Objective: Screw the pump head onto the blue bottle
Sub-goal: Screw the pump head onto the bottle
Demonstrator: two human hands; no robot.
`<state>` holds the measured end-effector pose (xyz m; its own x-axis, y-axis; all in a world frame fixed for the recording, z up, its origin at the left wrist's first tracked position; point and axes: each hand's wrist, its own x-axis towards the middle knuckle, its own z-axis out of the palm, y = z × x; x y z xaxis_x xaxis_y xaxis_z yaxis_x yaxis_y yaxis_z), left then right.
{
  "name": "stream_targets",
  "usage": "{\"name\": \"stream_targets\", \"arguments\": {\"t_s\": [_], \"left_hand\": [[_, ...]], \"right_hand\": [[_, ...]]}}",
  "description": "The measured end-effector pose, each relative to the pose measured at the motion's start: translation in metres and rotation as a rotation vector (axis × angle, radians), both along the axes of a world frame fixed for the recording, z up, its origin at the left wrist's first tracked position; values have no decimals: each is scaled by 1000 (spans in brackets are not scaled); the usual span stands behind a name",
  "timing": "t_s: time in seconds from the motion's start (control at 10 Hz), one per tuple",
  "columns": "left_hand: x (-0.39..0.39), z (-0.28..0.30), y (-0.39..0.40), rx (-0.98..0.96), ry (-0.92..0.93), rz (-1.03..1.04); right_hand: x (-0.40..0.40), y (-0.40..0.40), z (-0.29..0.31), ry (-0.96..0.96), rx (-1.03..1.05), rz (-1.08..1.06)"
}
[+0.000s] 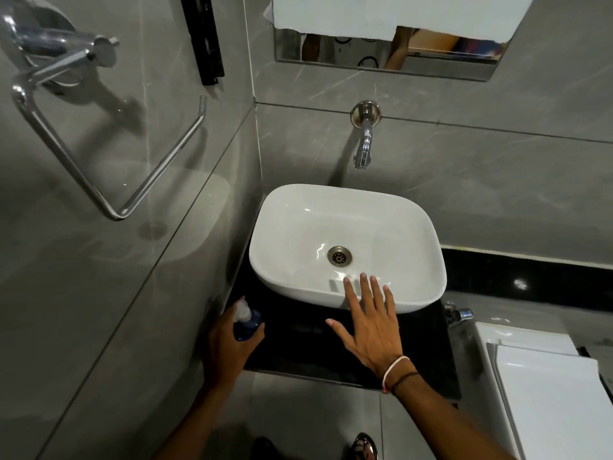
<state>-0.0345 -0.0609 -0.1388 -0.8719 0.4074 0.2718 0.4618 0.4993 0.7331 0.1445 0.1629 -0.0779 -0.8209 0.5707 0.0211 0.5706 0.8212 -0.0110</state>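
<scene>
Floor: grey floor tiles (308, 423) are showing at the bottom edge, with a dark shoe (365, 446) poking in between the two forearms.
Left hand: the left hand (229, 343) is gripping the blue bottle (247, 327), fingers curled around its body at the near-left corner of the counter.
Blue bottle: it is sitting in that grip close to the left wall, over the counter's corner; whether its base is touching the counter I cannot tell.
Pump head: the white pump head (243, 311) is sitting on top of the bottle, a bit blurred, so how far it is threaded on is unclear.
Right hand: the right hand (371, 330) is hovering palm down with fingers spread wide and holding nothing, fingertips reaching over the basin's near rim.
Wrist: a white band and a dark band (396, 373) are circling the right wrist.
Counter: the black counter (298, 346) is carrying the basin.
Basin: the white basin (288, 227) is standing on the counter, a metal drain (339, 256) in its middle.
Right side: a white toilet cistern (544, 386) is standing just beside the counter.
Tap: a chrome tap (363, 141) is jutting from the grey wall above the basin.
Left wall: a chrome towel ring (109, 161) is hanging there.
Top: a mirror (384, 56) is mounted under a white towel (381, 14).
</scene>
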Motion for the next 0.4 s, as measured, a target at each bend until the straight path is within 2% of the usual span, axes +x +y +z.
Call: {"name": "stream_targets", "arguments": {"t_s": [0.2,0.3,0.4], "left_hand": [[5,15,2,54,4,-33],[4,54,14,17,285,-34],[5,89,44,-39,450,-108]], "right_hand": [[-1,1,-2,5,3,11],[2,6,10,55,-42,-8],[1,19,22,140,-52,-24]]}}
